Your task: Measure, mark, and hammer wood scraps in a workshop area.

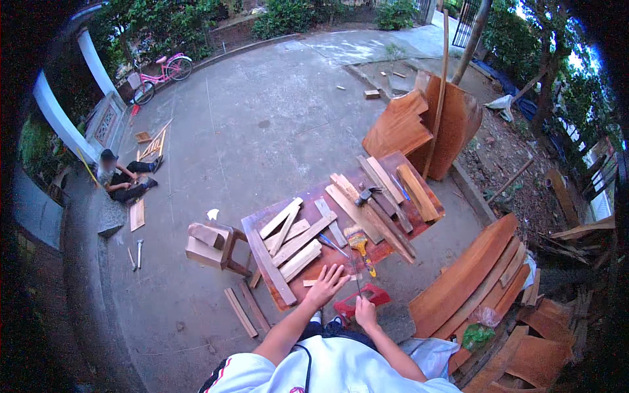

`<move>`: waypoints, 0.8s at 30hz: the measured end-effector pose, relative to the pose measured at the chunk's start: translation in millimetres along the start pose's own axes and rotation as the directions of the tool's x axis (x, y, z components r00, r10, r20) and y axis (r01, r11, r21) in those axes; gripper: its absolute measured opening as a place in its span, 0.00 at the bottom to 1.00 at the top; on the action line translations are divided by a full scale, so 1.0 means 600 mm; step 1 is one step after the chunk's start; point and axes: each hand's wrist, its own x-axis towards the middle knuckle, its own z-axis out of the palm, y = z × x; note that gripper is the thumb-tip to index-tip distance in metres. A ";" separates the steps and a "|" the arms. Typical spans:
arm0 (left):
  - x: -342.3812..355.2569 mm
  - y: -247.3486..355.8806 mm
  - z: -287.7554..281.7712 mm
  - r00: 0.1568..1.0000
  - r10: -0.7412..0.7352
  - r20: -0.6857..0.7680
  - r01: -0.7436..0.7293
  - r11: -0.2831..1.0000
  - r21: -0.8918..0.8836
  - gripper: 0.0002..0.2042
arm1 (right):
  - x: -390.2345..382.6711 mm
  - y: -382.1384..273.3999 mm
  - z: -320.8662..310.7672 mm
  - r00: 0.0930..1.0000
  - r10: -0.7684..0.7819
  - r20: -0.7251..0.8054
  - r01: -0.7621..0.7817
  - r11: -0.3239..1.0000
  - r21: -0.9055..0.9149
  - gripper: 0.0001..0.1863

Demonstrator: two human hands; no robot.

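Observation:
My left hand [326, 287] lies with fingers spread at the near edge of a low reddish table [314, 270], over a short, thin wood strip [346, 279]. Just right of it, my right hand [365, 312] is closed around the lower end of a long, thin, dark tool [356, 270]; its exact kind is too fine to make out. That tool points away from me across the table edge. A wide paintbrush [358, 243] with a yellow handle rests beside it. Close by lies a slim blue-handled tool [334, 245]. Below my right hand shows a red frame-like object [372, 295].
Wooden strips [304, 239] and a hammer [367, 195] cover much of the table. A wooden stool [219, 245] stands left, large planks [468, 275] right, wood slabs [400, 124] behind. Far left, a person [121, 177] sits near a pink bicycle [160, 77].

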 end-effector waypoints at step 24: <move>0.008 -0.003 0.010 0.996 0.088 0.005 -0.088 0.996 0.007 0.34 | 0.012 -0.016 0.003 0.996 0.087 -0.016 -0.087 0.996 -0.012 0.20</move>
